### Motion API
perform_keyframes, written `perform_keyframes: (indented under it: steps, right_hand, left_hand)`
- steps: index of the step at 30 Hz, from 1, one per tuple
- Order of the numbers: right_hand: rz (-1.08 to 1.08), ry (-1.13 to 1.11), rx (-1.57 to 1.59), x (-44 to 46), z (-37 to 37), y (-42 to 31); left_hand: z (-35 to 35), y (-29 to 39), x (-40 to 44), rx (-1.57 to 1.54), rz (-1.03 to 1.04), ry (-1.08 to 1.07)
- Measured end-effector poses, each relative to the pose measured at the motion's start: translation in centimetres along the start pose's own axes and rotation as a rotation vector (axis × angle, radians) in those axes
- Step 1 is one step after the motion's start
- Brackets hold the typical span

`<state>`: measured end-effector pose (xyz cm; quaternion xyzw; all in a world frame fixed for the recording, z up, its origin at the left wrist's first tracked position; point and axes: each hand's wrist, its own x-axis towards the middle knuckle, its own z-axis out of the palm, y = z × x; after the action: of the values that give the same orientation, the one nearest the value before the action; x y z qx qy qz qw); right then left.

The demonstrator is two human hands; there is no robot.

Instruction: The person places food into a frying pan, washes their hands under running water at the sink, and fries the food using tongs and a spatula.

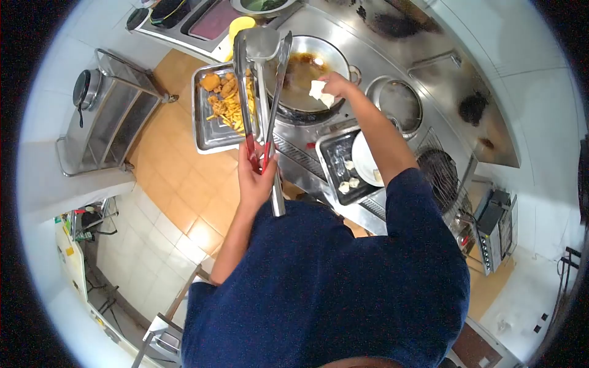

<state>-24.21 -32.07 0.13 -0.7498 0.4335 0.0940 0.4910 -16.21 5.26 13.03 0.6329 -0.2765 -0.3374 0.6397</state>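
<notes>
My left hand is closed around metal tongs with red grips, their two arms spread apart. A long-handled ladle lies just behind the tongs, its handle passing by my left hand; I cannot tell whether the fingers touch it. Above a wide pan of brown oil, my right hand grips white dough-like pieces. Left of the pan, a metal tray bears fries and fried brown pieces. Right of it, a dark tray holds several white pieces and a white plate.
A lidded round pot stands on the steel stove top beyond the right arm, near a wire rack. A yellow container sits behind the fries tray. A steel trolley with a small pan is at the left.
</notes>
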Motion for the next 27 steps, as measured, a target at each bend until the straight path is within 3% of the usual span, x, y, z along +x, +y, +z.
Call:
perform_keyframes:
  steps: [7, 11, 14, 16, 19, 21, 23, 25, 27]
  right_hand:
    - [-0.071, -0.191, -0.352, 7.4, 0.8, -0.8]
    - [-0.288, -0.004, -0.532, 10.0, -1.3, 0.6]
    - [-0.174, 0.010, -0.618, 6.6, -5.1, -3.4]
    - [-0.179, 0.161, -0.604, 4.6, -7.7, -2.7]
    - [-0.063, 0.206, -0.211, -5.2, -7.3, -5.2]
    - [-0.207, 0.324, -0.197, -9.4, -4.8, -3.0]
    - [-0.111, 0.317, 0.256, -15.2, -0.3, -4.6]
    - [0.050, 0.506, -0.086, -21.3, 3.9, -8.9]
    - [-0.204, 0.825, -0.181, -27.1, 6.1, -12.1]
  left_hand:
    - [-2.8, 0.0, 1.3, -0.118, -0.051, 0.011]
    - [-4.3, -0.4, 2.7, -0.129, -0.084, -0.013]
    - [-5.2, -0.6, 3.4, -0.083, -0.099, -0.040]
    - [-5.6, -1.7, 4.2, -0.075, -0.104, -0.080]
    - [-5.7, -2.2, 5.1, -0.112, -0.090, -0.192]
    - [-5.3, -2.7, 5.4, -0.115, -0.096, -0.236]
    - [-4.6, -2.6, 5.6, -0.104, -0.085, -0.278]
    - [-3.7, -1.9, 5.5, -0.082, -0.068, -0.312]
    - [-2.8, -2.2, 4.9, -0.111, -0.080, -0.318]
